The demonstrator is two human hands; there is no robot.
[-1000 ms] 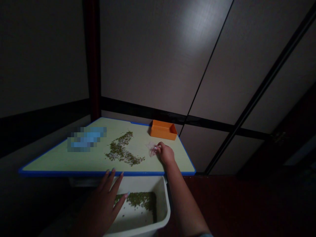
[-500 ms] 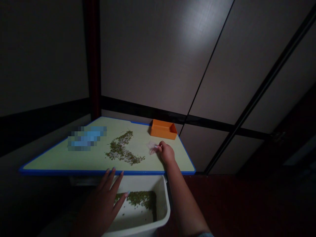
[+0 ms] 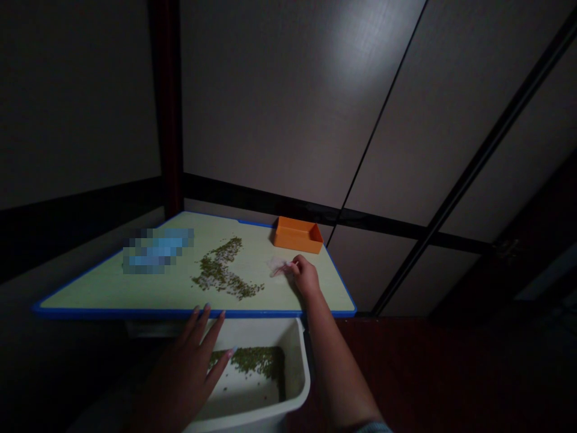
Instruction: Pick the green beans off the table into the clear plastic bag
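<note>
My right hand (image 3: 306,278) is over the right part of a pale yellow-green table (image 3: 103,294), its thumb and fingers pinched on a thin, see-through pinkish piece (image 3: 278,266), perhaps plastic film. Left of that lies a loose spread of small green-brown granules (image 3: 217,272). At the front edge, my left hand (image 3: 187,361) has its fingers spread, fingertips by the blue rim, with nothing in them. Beneath it stands a white plastic bin (image 3: 303,361), partly covered by the hand, holding more green granules (image 3: 259,361) along its far side.
An orange open box (image 3: 295,234) sits at the table's back right corner. A blurred-out blue item (image 3: 157,249) lies on the left. Panelled doors (image 3: 279,120) rise close behind the table, and a dark red floor (image 3: 396,373) shows at right.
My right hand and the see-through piece have shifted only slightly. The left hand, granules, bin and box are as before.
</note>
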